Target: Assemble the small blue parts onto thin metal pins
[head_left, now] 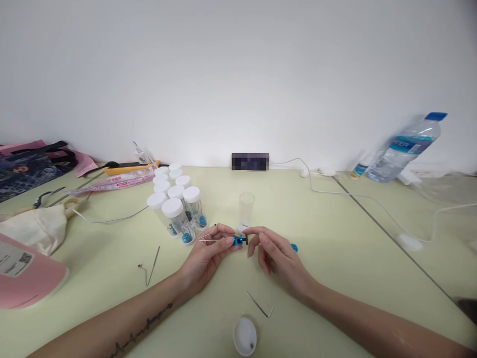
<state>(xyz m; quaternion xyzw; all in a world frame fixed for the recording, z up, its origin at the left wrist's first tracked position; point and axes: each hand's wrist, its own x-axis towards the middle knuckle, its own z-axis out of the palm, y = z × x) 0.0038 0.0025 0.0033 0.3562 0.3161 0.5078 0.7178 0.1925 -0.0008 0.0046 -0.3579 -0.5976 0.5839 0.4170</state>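
My left hand [208, 253] is closed, thumb and fingers pinching a small blue metal part with a black knob-like end [240, 240]. A thin bent wire [208, 239] sticks out leftward by the same fingers; whether it joins the blue part I cannot tell. My right hand [274, 251] is just right of the black end, index finger stretched toward it and the other fingers loosely bent. Nothing shows in its grasp; contact with the knob is unclear. Behind the hands stands a clear open tube [246, 209]. Another blue piece [294, 247] is partly hidden behind my right hand.
Several white-capped clear tubes [173, 208] hold small parts. Nearer are a hex key [260, 304], a white cap [245, 336] and a bent metal rod [152, 268]. A pink container [30, 273] stands left; a water bottle [406, 149] and white cable [357, 195] are right.
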